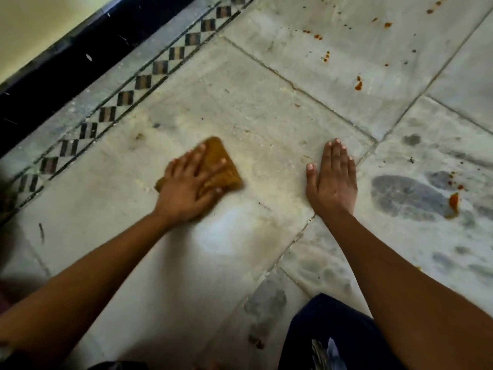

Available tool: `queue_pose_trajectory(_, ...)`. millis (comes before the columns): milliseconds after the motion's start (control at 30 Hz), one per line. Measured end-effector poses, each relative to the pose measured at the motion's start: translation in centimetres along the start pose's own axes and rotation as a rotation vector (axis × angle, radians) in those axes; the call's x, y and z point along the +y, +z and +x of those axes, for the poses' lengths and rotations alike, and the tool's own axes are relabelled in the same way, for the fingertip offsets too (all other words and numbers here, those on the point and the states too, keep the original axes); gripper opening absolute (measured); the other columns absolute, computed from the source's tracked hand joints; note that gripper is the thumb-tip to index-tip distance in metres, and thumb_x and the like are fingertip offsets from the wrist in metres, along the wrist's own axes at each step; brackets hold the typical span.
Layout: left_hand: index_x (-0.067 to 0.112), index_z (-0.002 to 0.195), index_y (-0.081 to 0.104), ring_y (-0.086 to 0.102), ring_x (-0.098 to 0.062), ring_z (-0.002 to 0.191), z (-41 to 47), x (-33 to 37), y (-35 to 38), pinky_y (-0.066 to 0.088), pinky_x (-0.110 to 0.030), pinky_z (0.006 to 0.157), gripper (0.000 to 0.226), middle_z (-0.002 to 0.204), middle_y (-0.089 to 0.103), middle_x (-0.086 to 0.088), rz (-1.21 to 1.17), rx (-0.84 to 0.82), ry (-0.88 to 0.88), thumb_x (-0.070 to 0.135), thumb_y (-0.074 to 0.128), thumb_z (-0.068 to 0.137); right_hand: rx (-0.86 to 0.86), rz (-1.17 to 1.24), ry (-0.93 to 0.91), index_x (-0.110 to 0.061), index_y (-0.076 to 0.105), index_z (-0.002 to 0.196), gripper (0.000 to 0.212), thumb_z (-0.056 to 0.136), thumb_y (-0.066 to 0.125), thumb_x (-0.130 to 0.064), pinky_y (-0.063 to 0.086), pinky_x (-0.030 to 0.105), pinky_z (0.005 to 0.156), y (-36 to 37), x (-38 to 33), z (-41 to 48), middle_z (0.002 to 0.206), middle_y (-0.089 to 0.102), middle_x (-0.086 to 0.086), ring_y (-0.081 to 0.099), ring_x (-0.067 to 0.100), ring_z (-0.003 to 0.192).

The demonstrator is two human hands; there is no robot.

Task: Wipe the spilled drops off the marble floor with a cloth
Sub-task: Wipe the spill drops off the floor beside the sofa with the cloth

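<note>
A folded brown cloth (222,166) lies flat on the pale marble floor (253,110). My left hand (188,182) presses down on it with straight, spread fingers. My right hand (333,177) rests flat on the bare floor to the right of the cloth, fingers straight and together. Orange-red drops (358,85) dot the slab far right of the cloth, with more drops (386,24) towards the top edge. A larger orange blob (453,202) sits on the right slab, beyond my right hand.
A checkered inlay border (144,81) runs diagonally along the left, next to a black skirting (66,62) and a yellow wall. Dark grey marks (408,196) mottle the right slab. My dark-clothed knee (333,335) is at the bottom.
</note>
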State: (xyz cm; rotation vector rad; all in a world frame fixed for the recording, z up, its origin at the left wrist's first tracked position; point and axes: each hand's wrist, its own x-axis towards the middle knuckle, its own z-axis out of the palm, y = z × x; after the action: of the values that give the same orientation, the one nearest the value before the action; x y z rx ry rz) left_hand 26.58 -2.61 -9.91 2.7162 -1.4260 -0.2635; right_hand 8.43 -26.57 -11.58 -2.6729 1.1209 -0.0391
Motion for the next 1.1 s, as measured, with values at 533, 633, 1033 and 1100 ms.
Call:
queue_pose_trajectory(533, 0.047, 0.144, 0.02, 0.019, -0.04, 0.14, 12.9, 4.3, -1.6, 0.018, -0.053, 0.11, 0.072, 0.159, 0.001, -0.009, -0.022, -0.088, 0.258, 0.073, 0.026, 0.078, -0.007, -0.013, 0.006, -0.006, 0.014, 0.149, 0.072, 0.09, 0.015, -0.047, 0.002, 0.033, 0.117, 0.2, -0.1, 0.4, 0.157, 0.013, 0.012, 0.01, 0.022, 0.145)
queue_pose_trajectory(633, 0.049, 0.141, 0.025, 0.028, -0.036, 0.138, 12.5, -2.1, -2.3, 0.025, -0.051, 0.109, 0.065, 0.158, 0.012, -0.009, -0.047, -0.01, 0.089, 0.068, 0.031, 0.079, -0.005, -0.017, 0.017, -0.006, 0.013, 0.149, 0.071, 0.09, 0.015, -0.047, -0.001, 0.031, 0.117, 0.2, -0.1, 0.3, 0.157, 0.011, 0.011, 0.008, 0.021, 0.145)
queue_pose_trajectory(1033, 0.033, 0.14, 0.039, 0.051, -0.037, 0.115, 12.3, -0.3, -4.4, 0.045, -0.044, 0.087, 0.055, 0.149, 0.035, -0.01, 0.006, 0.028, -0.143, 0.04, 0.053, 0.088, -0.001, -0.001, 0.003, -0.005, 0.015, 0.148, 0.074, 0.089, 0.011, -0.049, 0.003, 0.034, 0.117, 0.0, -0.1, 0.3, 0.156, 0.014, 0.013, 0.011, 0.024, 0.145)
queue_pose_trajectory(1100, 0.031, 0.135, 0.047, 0.057, -0.034, 0.108, 9.7, 0.8, -4.4, 0.048, -0.04, 0.081, 0.051, 0.138, 0.05, -0.008, -0.064, 0.044, -0.101, 0.037, 0.058, 0.085, -0.004, 0.005, -0.001, -0.005, 0.014, 0.148, 0.075, 0.089, 0.01, -0.05, 0.003, 0.034, 0.117, 0.0, -0.1, 0.2, 0.156, 0.014, 0.013, 0.01, 0.025, 0.145)
